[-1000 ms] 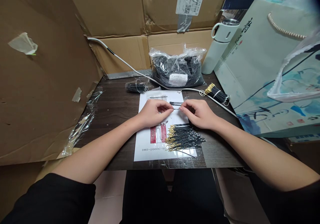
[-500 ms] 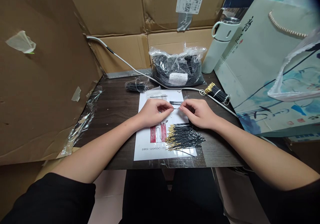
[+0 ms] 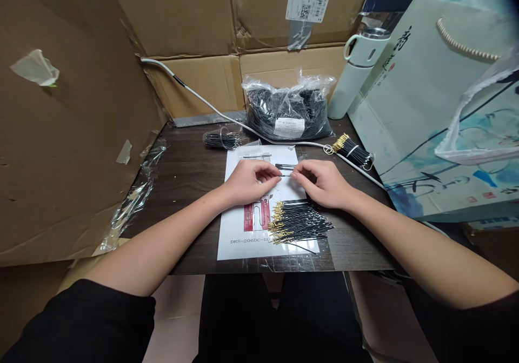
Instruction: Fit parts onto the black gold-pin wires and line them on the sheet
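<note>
My left hand (image 3: 249,181) and my right hand (image 3: 322,182) meet fingertip to fingertip over a white printed sheet (image 3: 243,228) on a dark wooden table (image 3: 186,174). Both pinch the ends of one thin black wire (image 3: 286,175) between them. A few more short black wires (image 3: 284,166) lie on the sheet just beyond the fingers. A loose pile of black wires with gold terminals (image 3: 298,222) lies under my right wrist.
A plastic bag of black wires (image 3: 287,112) stands at the back, with a small bundle (image 3: 222,141) to its left and a tied bundle (image 3: 352,151) to its right. A white cable (image 3: 203,101) crosses the table. A pale flask (image 3: 354,74) and a paper bag (image 3: 438,114) stand right; cardboard boxes surround the table.
</note>
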`<state>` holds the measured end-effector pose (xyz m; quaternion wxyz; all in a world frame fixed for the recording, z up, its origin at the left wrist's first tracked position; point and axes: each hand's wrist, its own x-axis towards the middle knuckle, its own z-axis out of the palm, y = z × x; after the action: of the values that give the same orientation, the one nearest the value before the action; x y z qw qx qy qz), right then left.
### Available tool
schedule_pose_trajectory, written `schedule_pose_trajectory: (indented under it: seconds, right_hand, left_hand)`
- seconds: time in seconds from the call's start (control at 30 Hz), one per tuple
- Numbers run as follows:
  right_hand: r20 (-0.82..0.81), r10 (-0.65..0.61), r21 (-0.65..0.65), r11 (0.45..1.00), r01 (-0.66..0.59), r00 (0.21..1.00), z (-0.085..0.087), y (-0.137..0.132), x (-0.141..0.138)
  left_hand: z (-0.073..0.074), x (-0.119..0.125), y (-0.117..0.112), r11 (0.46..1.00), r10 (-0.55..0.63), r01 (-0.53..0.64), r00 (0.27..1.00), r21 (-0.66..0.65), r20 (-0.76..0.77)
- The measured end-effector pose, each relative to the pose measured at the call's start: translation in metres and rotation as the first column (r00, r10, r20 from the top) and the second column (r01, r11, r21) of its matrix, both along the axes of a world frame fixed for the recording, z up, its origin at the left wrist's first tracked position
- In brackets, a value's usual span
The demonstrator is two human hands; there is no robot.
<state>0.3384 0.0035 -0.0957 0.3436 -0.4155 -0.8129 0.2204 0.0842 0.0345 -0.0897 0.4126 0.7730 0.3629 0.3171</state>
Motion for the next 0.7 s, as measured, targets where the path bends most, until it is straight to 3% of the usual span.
schedule_pose_trajectory:
  seconds: [0.7]
  right_hand:
    - [-0.002,0.011,0.014,1.0,-0.011,1.0,-0.0023,0.0007,0.0012]
  left_hand:
    - [-0.0009,0.0004,-0.0013,1.0,0.0,0.0,1.0,0.025,0.005]
